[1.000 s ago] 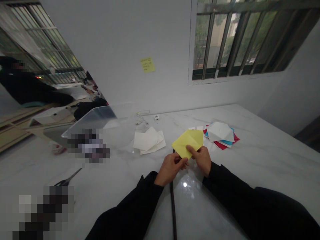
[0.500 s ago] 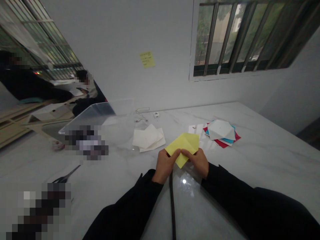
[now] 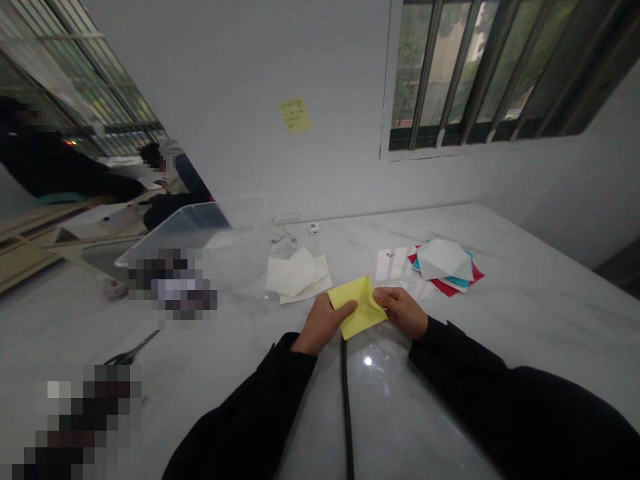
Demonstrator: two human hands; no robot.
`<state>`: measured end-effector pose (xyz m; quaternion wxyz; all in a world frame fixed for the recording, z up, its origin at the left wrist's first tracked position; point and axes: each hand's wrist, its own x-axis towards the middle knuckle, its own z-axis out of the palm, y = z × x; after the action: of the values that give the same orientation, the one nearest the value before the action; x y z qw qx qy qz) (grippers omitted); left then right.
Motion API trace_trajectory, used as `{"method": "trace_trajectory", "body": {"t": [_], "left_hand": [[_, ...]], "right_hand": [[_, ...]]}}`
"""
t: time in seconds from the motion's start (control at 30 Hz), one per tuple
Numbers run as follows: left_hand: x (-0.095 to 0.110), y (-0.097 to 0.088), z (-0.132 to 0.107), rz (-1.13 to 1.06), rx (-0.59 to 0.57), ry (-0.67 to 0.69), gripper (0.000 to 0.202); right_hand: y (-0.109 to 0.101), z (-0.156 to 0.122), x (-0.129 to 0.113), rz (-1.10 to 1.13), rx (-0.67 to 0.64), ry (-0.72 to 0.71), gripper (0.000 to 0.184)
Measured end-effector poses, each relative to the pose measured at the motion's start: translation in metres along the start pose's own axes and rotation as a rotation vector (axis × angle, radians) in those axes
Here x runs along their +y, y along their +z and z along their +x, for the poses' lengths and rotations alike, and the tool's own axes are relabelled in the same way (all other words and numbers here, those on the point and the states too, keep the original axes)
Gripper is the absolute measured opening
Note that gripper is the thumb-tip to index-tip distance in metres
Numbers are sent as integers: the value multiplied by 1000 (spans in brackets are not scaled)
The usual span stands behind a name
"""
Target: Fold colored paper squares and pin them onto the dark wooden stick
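Note:
A folded sheet of yellow paper (image 3: pixel 356 308) is held just above the white marble table (image 3: pixel 525 320), in front of me. My left hand (image 3: pixel 320 325) pinches its left edge, thumb on top. My right hand (image 3: pixel 403 310) grips the right side with the fingers curled over the fold. Both sleeves are black.
A stack of white paper (image 3: pixel 298 276) lies just beyond the hands. To the right sits a pile of red, blue and white sheets (image 3: pixel 443 267). A clear plastic box (image 3: pixel 200 247) stands at the left, scissors (image 3: pixel 133 353) nearer me. A dark cable (image 3: pixel 346 413) runs toward me. Other people sit far left.
The yellow sheet has been folded smaller and drawn closer to me. My hands have shifted slightly, the right one now over the fold.

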<state>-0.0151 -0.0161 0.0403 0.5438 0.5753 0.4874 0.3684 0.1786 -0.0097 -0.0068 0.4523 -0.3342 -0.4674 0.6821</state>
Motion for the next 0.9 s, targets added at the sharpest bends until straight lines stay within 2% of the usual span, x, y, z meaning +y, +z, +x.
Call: {"method": "trace_trajectory", "body": {"t": [0.1, 0.17, 0.37, 0.47, 0.7, 0.9], "left_hand": [[2, 0, -1, 61, -24, 15, 35], [3, 0, -1, 55, -39, 20, 35], [1, 2, -3, 45, -53, 22, 31], [0, 2, -2, 35, -44, 21, 32], [-4, 3, 1, -152, -77, -55, 43], [-6, 1, 1, -105, -39, -58, 44]], "right_hand": [[3, -5, -4, -180, 7, -24, 35], [6, -8, -10, -221, 19, -14, 38], [11, -12, -18, -207, 5, 66, 49], [12, -11, -15, -193, 37, 39, 46], [11, -4, -4, -126, 138, -6, 46], [13, -4, -5, -190, 159, -48, 49]]}}
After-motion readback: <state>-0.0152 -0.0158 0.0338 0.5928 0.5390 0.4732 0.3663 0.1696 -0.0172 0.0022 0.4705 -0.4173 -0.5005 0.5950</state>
